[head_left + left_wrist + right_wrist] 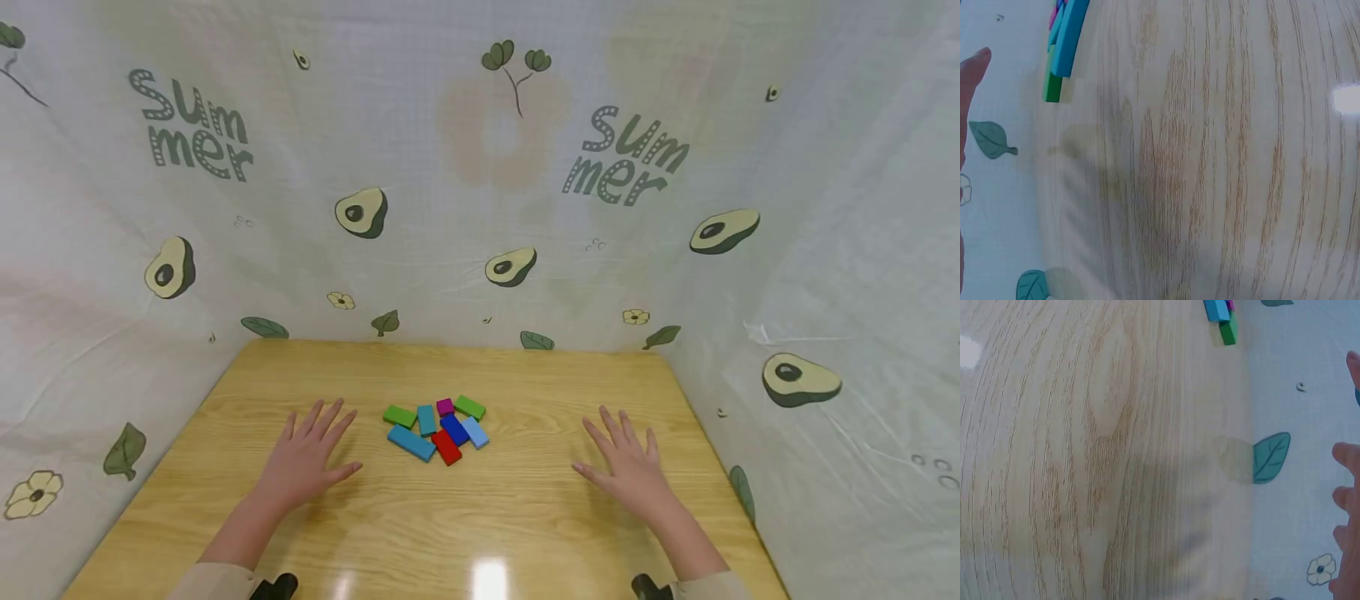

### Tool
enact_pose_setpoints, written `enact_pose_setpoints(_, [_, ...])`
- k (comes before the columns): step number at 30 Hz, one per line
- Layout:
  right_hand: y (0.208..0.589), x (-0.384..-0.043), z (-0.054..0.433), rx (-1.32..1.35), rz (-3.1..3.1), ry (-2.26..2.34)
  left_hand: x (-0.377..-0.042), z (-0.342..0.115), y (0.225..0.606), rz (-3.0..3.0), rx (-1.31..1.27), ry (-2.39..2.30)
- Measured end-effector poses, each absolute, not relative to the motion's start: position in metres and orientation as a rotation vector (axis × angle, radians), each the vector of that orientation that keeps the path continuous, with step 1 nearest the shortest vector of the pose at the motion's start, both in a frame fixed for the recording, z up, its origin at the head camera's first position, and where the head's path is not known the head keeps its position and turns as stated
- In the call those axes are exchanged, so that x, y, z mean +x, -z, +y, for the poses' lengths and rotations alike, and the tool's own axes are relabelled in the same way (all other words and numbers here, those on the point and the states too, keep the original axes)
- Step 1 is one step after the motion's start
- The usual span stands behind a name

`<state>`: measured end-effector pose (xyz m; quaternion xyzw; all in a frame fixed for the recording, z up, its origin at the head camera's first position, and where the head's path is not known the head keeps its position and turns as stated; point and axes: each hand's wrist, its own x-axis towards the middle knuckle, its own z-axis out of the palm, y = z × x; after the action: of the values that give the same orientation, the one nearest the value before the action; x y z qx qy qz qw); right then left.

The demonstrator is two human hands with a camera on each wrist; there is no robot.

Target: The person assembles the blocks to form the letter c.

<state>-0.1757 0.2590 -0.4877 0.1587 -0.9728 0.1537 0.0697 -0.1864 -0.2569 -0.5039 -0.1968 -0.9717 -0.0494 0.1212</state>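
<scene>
A small cluster of coloured blocks lies on the wooden table (510,508). Among them are a long blue block (411,443), a red block (447,447), a dark blue block (454,429), a light blue block (475,432), a teal block (427,420), a magenta block (446,407) and two green blocks, one at the left (400,416) and one at the back right (470,407). My left hand (303,458), fingers spread, is left of the cluster and apart from it. My right hand (630,467) is spread likewise, farther off to the right. Neither hand holds anything.
Behind the table and along both sides hangs a pale cloth (420,275) printed with avocados, leaves and lettering. Dark straps show at the left wrist (276,587) and the right wrist (651,587). Bright light reflects off the table near its front.
</scene>
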Motion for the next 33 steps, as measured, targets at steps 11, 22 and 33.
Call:
enact_pose_setpoints(11, [0.495,-0.185,0.242,0.522,-2.875,-0.640,-0.196,-0.245,0.505,-2.769,-0.616,0.175])
enact_pose_setpoints(22, [0.506,-0.188,0.207,0.585,-2.879,-1.121,-0.207,-0.220,0.513,-2.790,-0.716,0.177])
enact_pose_setpoints(33, [0.513,-0.196,0.169,0.668,-2.839,-1.406,-0.216,-0.201,0.524,-2.854,-0.721,0.270])
